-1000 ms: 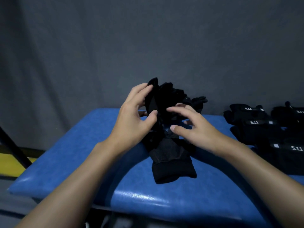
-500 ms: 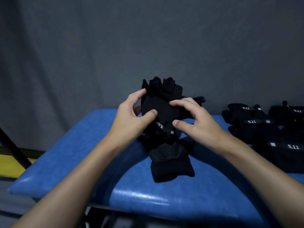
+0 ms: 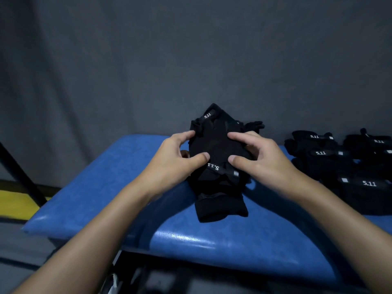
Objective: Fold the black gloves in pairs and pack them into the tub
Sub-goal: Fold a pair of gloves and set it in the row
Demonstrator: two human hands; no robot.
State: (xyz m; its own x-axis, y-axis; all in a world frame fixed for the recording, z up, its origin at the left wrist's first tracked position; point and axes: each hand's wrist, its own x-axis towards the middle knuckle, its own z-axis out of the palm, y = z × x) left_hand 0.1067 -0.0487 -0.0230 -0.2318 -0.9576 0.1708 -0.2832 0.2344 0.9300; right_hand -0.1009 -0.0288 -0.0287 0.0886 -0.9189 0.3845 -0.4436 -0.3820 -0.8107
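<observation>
We hold the bundle of black fabric gloves [image 3: 216, 143] (white 5.11 labels showing) from both sides, left hand [image 3: 174, 159] and right hand [image 3: 262, 161] each pinching it between thumb and curled fingers, at the middle of the blue padded bench [image 3: 101, 187], with more black gloves [image 3: 347, 166] piled far right.

A blue padded bench [image 3: 101, 183] stands against a dim grey wall [image 3: 148, 60].

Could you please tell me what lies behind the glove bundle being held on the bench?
Part of another black glove pokes out behind the glove bundle; the bundle covers the rest.
</observation>
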